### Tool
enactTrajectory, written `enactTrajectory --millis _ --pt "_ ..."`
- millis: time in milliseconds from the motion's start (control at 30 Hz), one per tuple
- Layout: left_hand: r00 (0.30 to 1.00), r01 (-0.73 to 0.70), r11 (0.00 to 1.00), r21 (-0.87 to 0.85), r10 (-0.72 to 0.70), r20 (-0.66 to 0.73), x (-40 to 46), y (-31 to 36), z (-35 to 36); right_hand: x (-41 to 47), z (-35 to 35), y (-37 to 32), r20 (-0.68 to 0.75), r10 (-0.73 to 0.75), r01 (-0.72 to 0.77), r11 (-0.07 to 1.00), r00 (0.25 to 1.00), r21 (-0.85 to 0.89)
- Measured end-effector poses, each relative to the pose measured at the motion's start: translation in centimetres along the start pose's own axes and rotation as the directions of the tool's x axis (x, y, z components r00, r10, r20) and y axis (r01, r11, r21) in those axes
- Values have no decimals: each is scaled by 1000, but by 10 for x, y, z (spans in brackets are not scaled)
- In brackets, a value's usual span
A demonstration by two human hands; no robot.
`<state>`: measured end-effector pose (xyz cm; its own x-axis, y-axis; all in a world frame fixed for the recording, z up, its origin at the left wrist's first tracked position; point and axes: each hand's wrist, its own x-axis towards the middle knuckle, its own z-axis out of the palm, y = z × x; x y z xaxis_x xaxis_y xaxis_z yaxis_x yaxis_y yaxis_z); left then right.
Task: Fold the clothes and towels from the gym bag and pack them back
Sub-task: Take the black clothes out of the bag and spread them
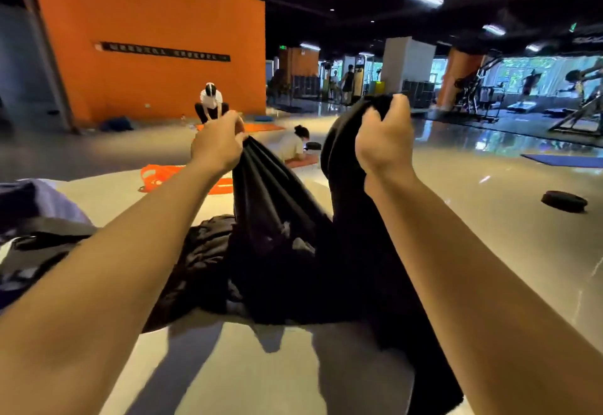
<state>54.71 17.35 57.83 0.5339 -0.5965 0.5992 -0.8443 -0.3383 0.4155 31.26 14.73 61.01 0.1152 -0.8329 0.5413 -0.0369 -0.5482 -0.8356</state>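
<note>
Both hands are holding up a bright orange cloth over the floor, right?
Not quite. Both hands do hold a cloth up over the floor, but the cloth is black, not orange. The head view shows the left hand and the right hand each gripping a bunch of it.

Garment held up between two raised hands over a heap on the floor

A garment (pixel 270 192) is held up by the left hand (pixel 217 147) and the right hand (pixel 383 140), its lower part draped onto a heap of clothes (pixel 208 251) on the floor (pixel 489 235). Left of the heap, what may be a bag (pixel 36 205) is seen. A disc (pixel 564 201) is placed well to the right. Behind, two people (pixel 211 101) are positioned before a wall (pixel 156 23).
</note>
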Motion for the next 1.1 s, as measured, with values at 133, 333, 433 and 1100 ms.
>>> enactTrajectory --millis 133,333,433,1100 --pt "986 156 985 -71 -151 68 -19 -74 -2 -17 81 -12 151 33 -46 995 988 86" --pt "945 326 878 -351 -311 102 -44 -146 -24 -72 166 -32 306 -1 -85 959 952 269" --pt "899 437 772 -462 -363 244 -53 -174 -42 -101 190 -36 415 -25 -100 956 909 276" --pt "879 -83 988 129 12 476 -223 -63 40 -193 -31 146 532 351 302 534 770 -790"
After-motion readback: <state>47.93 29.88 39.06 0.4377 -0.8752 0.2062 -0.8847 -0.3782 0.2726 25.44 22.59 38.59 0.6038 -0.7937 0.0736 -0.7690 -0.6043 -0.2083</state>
